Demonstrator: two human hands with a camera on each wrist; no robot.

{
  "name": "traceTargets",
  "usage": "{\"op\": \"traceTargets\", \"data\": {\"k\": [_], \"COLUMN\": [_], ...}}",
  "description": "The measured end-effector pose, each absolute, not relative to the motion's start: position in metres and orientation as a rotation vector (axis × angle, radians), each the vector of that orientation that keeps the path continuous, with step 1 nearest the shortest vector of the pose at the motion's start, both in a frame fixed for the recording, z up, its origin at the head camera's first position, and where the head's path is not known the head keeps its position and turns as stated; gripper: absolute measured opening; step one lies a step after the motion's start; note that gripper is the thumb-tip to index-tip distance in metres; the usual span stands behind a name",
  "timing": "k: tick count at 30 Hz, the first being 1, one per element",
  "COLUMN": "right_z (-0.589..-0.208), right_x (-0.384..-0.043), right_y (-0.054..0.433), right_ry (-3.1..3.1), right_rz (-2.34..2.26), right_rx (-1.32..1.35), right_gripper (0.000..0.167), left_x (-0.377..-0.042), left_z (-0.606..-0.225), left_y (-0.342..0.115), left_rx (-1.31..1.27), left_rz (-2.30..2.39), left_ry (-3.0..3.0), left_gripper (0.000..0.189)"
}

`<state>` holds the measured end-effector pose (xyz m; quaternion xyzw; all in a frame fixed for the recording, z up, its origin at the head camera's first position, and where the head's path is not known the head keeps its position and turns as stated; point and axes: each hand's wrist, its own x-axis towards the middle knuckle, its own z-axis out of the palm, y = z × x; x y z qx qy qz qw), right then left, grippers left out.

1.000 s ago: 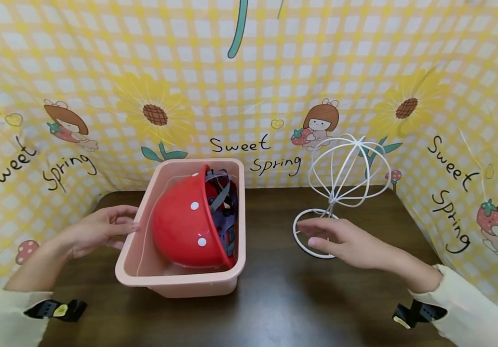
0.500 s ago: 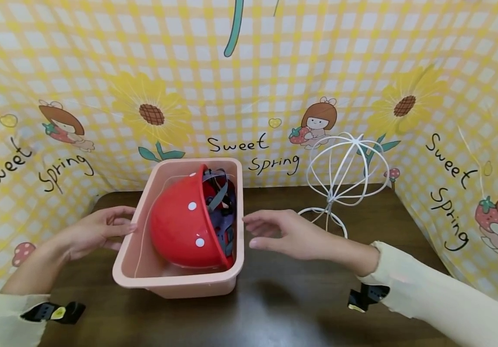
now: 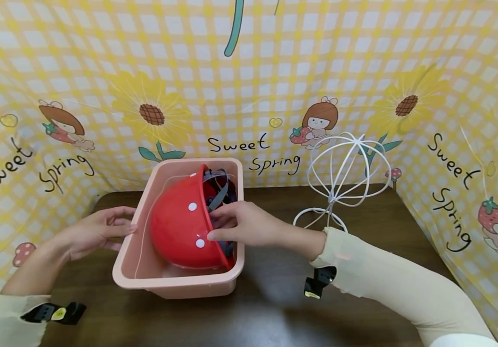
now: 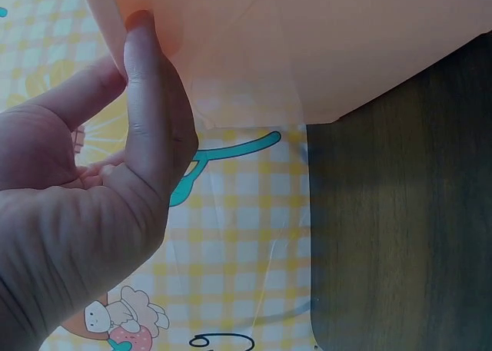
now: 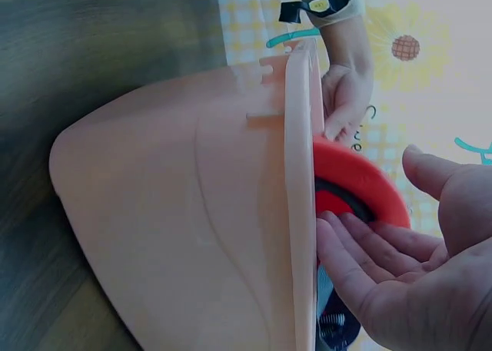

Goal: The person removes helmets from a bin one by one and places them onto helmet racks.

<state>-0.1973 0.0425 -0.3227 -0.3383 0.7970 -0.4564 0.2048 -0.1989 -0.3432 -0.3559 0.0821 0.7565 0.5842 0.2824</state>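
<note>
A red helmet [image 3: 177,226] with white dots lies on its side in a pink plastic bin [image 3: 179,280], its opening and grey straps toward the bin's right wall. My left hand [image 3: 97,231] grips the bin's left rim, thumb on the rim and fingers against the outer wall. Over the right rim reaches my right hand [image 3: 253,224], its fingers extended into the helmet's opening. In the right wrist view, the thumb of that right hand [image 5: 407,282] stands apart from the red helmet rim [image 5: 369,178]. Contact of the fingertips with the inside of the helmet cannot be told.
A white wire stand [image 3: 340,193] with a round cage top and ring base stands at the right on the dark wooden table [image 3: 275,313]. Yellow checked cloth [image 3: 249,86] hangs behind and at both sides. The bin stands close to the back cloth.
My right hand has moved left from the wire stand, across the bin's right rim, to the helmet's opening. My left hand stays at the left rim; bin and helmet have not visibly moved.
</note>
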Motion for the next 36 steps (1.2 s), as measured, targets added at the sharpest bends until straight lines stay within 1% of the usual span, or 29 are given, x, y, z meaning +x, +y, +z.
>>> {"op": "traceTargets", "data": {"k": [7,16,20,24,30,36], "right_z": [-0.323,-0.323,-0.321,-0.319,-0.314,-0.301], "right_x": [-0.192,-0.183,-0.178,-0.176,-0.181,-0.191], "right_y": [0.026,0.013,0.01,0.01,0.013,0.025], "right_ry": [2.275,2.375,2.416,2.423,2.391,2.196], "right_rz": [-1.212,-1.112,-1.091,-1.152,-1.262,-1.47], "right_rx": [-0.891,-0.738,-0.723,-0.707,-0.649,-0.467], "right_gripper": [0.039,0.046,0.044,0.039,0.039,0.039], "left_x": [-0.197,-0.195,-0.195,-0.194,-0.197,-0.198], "left_z": [-0.356,-0.356,-0.355,-0.354,-0.353,-0.352], "left_y": [-0.344,-0.345,-0.346,-0.345,-0.34,-0.338], "left_rx": [0.208,0.19,0.192,0.191,0.18,0.176], "left_rz": [1.567,1.578,1.573,1.566,1.544,1.543], "left_ry": [2.014,2.008,2.009,2.012,2.052,2.057], "left_gripper": [0.062,0.062,0.062,0.063,0.063,0.063]}}
